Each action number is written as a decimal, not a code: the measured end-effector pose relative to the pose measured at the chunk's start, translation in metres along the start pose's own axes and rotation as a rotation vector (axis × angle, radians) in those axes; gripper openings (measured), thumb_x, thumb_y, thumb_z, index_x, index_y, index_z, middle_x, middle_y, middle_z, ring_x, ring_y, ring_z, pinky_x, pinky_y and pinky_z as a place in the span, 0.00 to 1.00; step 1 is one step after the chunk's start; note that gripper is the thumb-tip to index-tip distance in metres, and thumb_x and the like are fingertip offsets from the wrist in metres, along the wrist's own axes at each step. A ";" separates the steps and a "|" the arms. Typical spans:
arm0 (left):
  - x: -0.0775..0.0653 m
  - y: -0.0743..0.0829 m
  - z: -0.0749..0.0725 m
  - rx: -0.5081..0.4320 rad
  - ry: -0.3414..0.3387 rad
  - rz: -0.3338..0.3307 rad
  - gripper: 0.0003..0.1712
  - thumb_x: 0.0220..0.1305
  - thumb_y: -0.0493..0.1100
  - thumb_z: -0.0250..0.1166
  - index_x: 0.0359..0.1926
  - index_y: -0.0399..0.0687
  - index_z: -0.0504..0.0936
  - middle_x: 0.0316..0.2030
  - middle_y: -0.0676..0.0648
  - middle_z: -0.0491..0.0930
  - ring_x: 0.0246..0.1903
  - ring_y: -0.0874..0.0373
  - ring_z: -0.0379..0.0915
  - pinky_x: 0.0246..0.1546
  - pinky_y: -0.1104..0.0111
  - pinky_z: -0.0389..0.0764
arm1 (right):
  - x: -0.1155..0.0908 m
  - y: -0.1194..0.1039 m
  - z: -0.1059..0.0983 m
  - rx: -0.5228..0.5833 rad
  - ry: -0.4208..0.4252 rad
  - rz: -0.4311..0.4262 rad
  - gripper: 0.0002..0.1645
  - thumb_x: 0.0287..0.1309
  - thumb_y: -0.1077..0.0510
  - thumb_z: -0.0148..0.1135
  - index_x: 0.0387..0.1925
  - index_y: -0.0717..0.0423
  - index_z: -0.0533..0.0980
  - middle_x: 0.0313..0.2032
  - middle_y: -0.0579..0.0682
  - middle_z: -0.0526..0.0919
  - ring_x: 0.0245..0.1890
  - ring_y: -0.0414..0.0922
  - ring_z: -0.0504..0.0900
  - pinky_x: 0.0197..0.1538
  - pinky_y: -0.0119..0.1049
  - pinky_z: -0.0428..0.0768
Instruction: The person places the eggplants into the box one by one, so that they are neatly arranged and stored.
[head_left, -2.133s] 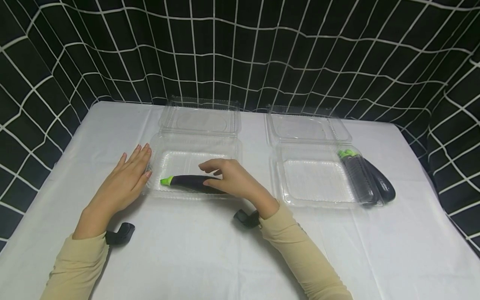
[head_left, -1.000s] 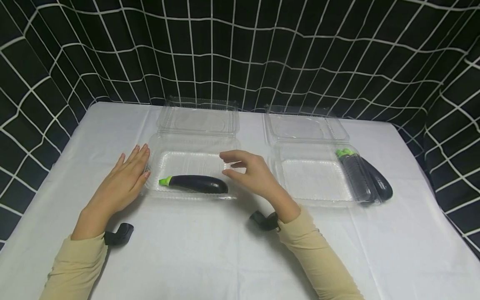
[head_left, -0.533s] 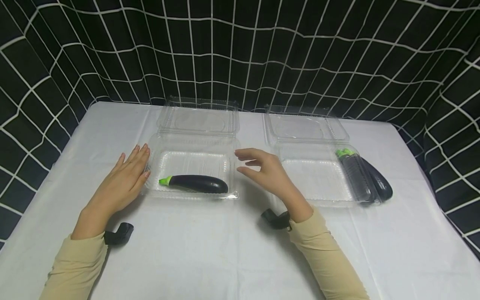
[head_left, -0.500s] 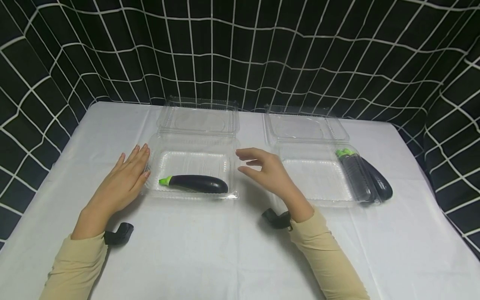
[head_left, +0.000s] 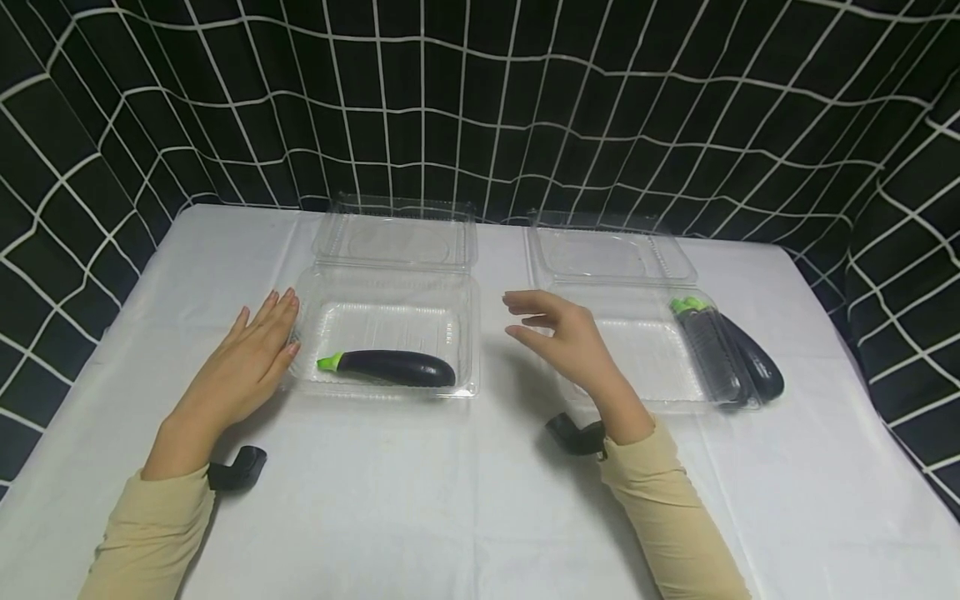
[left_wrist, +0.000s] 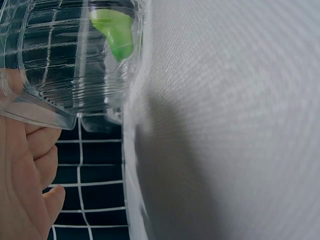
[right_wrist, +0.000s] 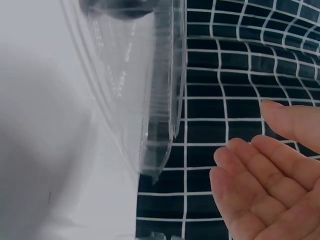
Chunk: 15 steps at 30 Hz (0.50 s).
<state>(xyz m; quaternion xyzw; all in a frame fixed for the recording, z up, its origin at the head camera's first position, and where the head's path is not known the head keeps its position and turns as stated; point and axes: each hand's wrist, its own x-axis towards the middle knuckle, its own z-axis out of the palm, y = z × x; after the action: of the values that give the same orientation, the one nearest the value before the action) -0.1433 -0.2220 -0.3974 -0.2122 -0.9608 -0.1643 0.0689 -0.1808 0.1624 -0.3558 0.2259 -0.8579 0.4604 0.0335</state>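
In the head view, one eggplant (head_left: 396, 367) with a green stem lies along the front of the left clear plastic clamshell box (head_left: 390, 321), whose lid is folded back. My left hand (head_left: 243, 362) rests its straight fingers against that box's left edge; the left wrist view shows the fingers beside the clear wall, with the green stem (left_wrist: 116, 32) seen through it. My right hand (head_left: 562, 337) hovers between the two boxes with relaxed, slightly bent fingers and nothing in them. In the right wrist view its palm (right_wrist: 270, 200) faces the camera, apart from the box wall (right_wrist: 155, 100).
A second clear clamshell box (head_left: 630, 362) stands to the right with its lid (head_left: 611, 254) folded back. More eggplants (head_left: 761, 367) lie at its right side, partly seen through the plastic. White cloth (head_left: 390, 500) covers the table. Black netted fabric (head_left: 450, 100) rises behind.
My right hand has released the eggplant in the left box and moved right, over the gap between the boxes. My left hand has stayed at the box's left edge.
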 end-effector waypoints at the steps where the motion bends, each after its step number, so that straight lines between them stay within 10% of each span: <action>1: 0.000 0.000 0.000 -0.001 0.000 0.000 0.32 0.74 0.46 0.43 0.70 0.30 0.51 0.70 0.35 0.51 0.71 0.43 0.41 0.69 0.49 0.40 | 0.000 0.001 -0.001 0.000 0.005 0.003 0.22 0.54 0.67 0.65 0.52 0.67 0.75 0.49 0.60 0.80 0.49 0.53 0.80 0.53 0.40 0.78; 15: 0.001 0.001 0.000 -0.001 -0.001 -0.006 0.32 0.74 0.47 0.42 0.70 0.30 0.51 0.70 0.35 0.50 0.71 0.43 0.40 0.69 0.48 0.42 | -0.004 0.010 -0.013 -0.002 0.034 0.038 0.21 0.56 0.68 0.63 0.52 0.68 0.75 0.49 0.62 0.80 0.50 0.54 0.79 0.54 0.41 0.77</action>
<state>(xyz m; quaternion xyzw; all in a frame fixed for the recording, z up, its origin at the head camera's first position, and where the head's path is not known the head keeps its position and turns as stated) -0.1437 -0.2212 -0.3973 -0.2093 -0.9615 -0.1648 0.0680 -0.1836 0.1791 -0.3573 0.2015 -0.8617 0.4640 0.0394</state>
